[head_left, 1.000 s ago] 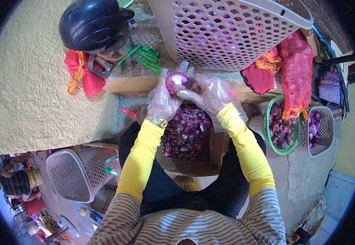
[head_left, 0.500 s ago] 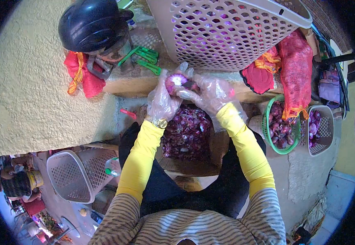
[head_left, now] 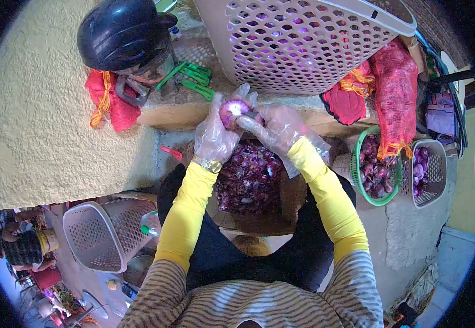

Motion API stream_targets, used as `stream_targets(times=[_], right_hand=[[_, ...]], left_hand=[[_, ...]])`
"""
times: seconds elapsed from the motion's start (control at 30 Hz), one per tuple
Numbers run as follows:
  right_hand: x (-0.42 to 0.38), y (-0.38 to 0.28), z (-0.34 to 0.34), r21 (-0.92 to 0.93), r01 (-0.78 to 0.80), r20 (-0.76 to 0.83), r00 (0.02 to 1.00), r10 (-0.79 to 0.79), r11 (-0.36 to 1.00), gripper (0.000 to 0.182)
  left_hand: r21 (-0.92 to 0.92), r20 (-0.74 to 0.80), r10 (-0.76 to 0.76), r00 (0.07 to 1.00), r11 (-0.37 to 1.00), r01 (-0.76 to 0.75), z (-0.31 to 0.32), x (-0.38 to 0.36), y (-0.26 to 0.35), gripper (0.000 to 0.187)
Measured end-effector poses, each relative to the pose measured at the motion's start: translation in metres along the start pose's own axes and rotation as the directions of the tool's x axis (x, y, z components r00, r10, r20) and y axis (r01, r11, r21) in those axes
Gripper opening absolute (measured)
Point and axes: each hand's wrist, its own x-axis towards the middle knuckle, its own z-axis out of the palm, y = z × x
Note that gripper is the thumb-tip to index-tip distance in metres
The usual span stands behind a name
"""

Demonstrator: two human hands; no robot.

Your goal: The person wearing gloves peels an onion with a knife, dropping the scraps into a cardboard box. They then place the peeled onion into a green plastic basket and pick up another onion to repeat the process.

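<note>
In front of me, above a box, my left hand [head_left: 215,133] in a clear plastic glove is closed around a purple onion [head_left: 234,111], whose pale cut end faces up. My right hand [head_left: 281,127], gloved likewise, is closed with its thumb against the onion. It grips what looks like a small knife [head_left: 252,117]; a dark blade shows beside the onion, and a pinkish handle shows faintly through the glove. Below both hands, purple onion skins [head_left: 248,177] fill the cardboard box [head_left: 259,224] between my legs.
A large perforated basket [head_left: 281,60] stands on the ledge, near green-handled tools [head_left: 196,79] and a black helmet [head_left: 120,35]. To the right are a red mesh sack [head_left: 396,93], a green basket [head_left: 352,169] of onions and a grey basket [head_left: 438,175]. Another basket [head_left: 92,238] stands left.
My right thumb has shifted slightly along the onion, and my right hand has turned a little. Both hands have moved slightly left; the onion stays in my left hand.
</note>
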Motion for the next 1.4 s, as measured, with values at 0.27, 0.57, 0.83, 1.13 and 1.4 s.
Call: stream_targets(times=[0.27,0.57,0.83,1.13,1.4], right_hand=[[-0.002,0.001,0.002,-0.072,0.032,0.029,0.999,-0.030,0.997,0.054],[-0.001,-0.011,-0.012,-0.038,-0.009,-0.048,0.999,0.007,0.999,0.069],[-0.001,-0.010,-0.013,-0.087,-0.040,0.012,0.999,0.041,0.995,0.070],[0.004,0.002,-0.006,-0.010,-0.069,0.179,0.981,0.070,0.998,0.067],[-0.001,0.000,-0.001,-0.046,0.063,0.029,0.998,-0.062,0.997,0.056]], left_hand=[[-0.034,-0.054,0.022,0.998,0.999,-0.024,0.003,-0.001,0.000,0.065],[0.194,-0.005,-0.026,1.000,0.981,0.027,-0.014,0.005,0.002,0.068],[0.084,-0.124,0.012,0.992,0.996,-0.002,0.015,-0.002,-0.001,0.066],[0.109,-0.072,-0.001,0.997,0.994,0.009,-0.019,0.004,0.002,0.069],[0.038,-0.034,-0.024,0.999,0.999,0.025,-0.002,0.000,0.004,0.068]])
